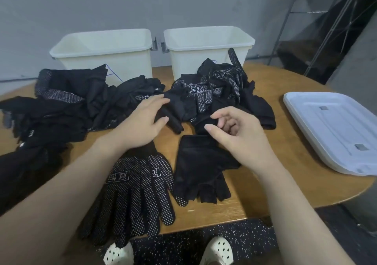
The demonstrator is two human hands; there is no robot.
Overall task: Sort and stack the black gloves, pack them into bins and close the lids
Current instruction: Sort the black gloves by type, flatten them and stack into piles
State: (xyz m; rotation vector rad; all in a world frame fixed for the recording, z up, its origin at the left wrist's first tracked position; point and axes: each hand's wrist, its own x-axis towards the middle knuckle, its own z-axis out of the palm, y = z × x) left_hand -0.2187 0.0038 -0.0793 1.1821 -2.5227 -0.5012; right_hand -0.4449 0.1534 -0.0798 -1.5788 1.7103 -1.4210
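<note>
A loose heap of black gloves point(85, 103) spreads across the far half of the wooden table point(265, 183). Nearer me lie two sorted stacks: dotted full-finger gloves point(140, 185) on the left and plain fingerless gloves point(200, 169) on the right. My left hand point(140, 124) reaches into the heap with straight fingers touching a plain black glove point(177, 109). Above the fingerless stack hovers my right hand point(234, 132), its fingers loosely curled and holding nothing. Two open white bins point(106, 46) point(208, 38) stand side by side at the back.
A white lid point(334, 130) lies flat on the table at the right, reaching past its edge. A dark metal rack point(326, 30) stands behind on the right. Below the table's front edge are a speckled floor and my two white shoes point(218, 252).
</note>
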